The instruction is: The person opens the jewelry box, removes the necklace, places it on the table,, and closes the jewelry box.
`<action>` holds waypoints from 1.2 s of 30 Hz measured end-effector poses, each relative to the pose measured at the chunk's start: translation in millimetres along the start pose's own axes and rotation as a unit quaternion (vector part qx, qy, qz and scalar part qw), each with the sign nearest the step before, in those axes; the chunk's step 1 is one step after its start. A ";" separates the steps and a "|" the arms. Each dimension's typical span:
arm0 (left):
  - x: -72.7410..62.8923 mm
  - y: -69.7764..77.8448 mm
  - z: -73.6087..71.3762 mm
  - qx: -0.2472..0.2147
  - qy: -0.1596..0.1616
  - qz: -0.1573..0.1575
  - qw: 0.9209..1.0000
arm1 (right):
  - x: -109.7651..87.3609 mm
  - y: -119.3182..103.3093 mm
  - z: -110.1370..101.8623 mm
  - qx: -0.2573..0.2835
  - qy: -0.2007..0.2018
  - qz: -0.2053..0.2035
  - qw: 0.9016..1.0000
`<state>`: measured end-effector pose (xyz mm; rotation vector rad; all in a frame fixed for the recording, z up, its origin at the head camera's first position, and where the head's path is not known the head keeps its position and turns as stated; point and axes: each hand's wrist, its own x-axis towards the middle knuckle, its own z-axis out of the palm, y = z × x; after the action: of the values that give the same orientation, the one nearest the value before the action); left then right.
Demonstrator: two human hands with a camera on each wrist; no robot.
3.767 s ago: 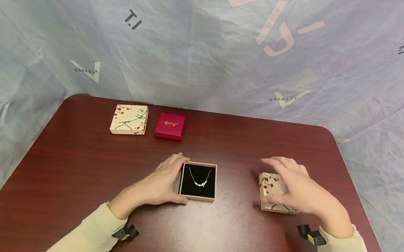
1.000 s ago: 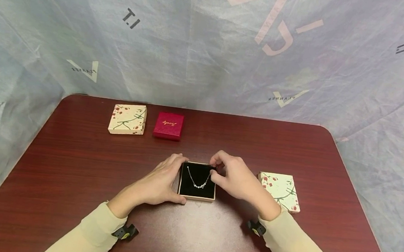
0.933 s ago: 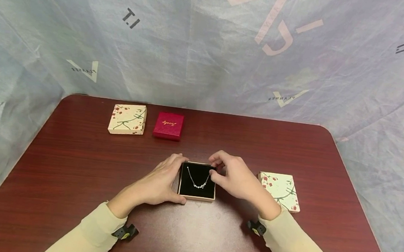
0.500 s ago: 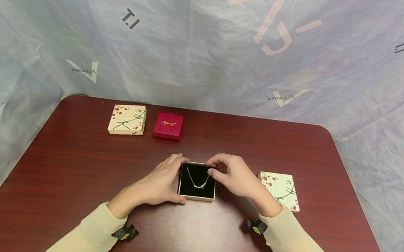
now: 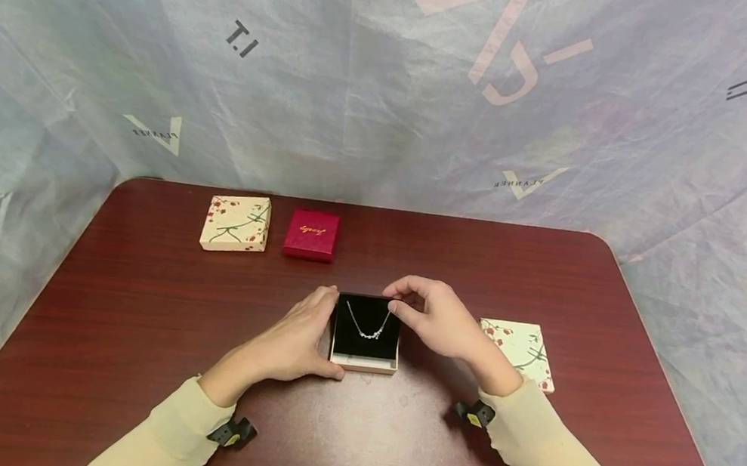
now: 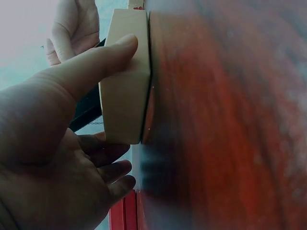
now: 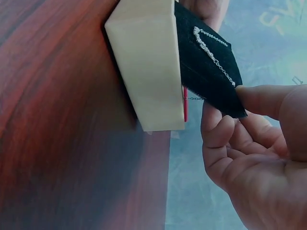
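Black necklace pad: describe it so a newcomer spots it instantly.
On the reddish-brown table, find the open cream box gripped by the left hand. Tilted up from it, a corner pinched by the right hand, is the black necklace pad. Unlike the crimson box and floral box beyond, it bears a silver necklace.

On the far left of your brown-red worktop (image 5: 99, 310), you're seeing a flowered cream box (image 5: 235, 223) lying just left of a gold-lettered red box (image 5: 312, 234); a printed grey-blue cloth (image 5: 359, 110) is hanging beyond.
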<state>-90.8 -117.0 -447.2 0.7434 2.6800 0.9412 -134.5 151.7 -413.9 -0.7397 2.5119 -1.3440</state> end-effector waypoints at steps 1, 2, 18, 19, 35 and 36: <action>-0.2 0.2 -0.2 0.001 -0.001 -0.001 1.000 | 0.3 -0.5 -1.0 0.000 0.001 -0.003 1.000; -0.3 0.4 -0.3 0.000 -0.001 -0.001 1.000 | 0.8 -1.1 -1.8 0.002 0.003 -0.004 1.000; -1.2 -0.8 0.2 -0.010 -0.002 -0.008 1.000 | 7.9 -6.1 -12.9 0.028 0.024 0.007 0.999; -1.6 -0.9 -0.2 -0.015 0.001 -0.008 1.000 | 7.8 -6.8 -13.6 0.030 0.024 0.007 0.999; -0.9 9.5 -18.5 -0.201 0.085 -0.046 0.975 | 9.4 -10.6 -20.7 0.052 0.022 0.015 0.998; -0.3 10.8 -18.5 -0.213 0.084 -0.049 0.972 | 9.6 -10.1 -20.8 0.055 0.022 0.015 0.998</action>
<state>-92.7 -119.6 -426.0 0.4495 2.4812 1.5416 -147.5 157.0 -393.3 -0.6541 2.4487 -1.4900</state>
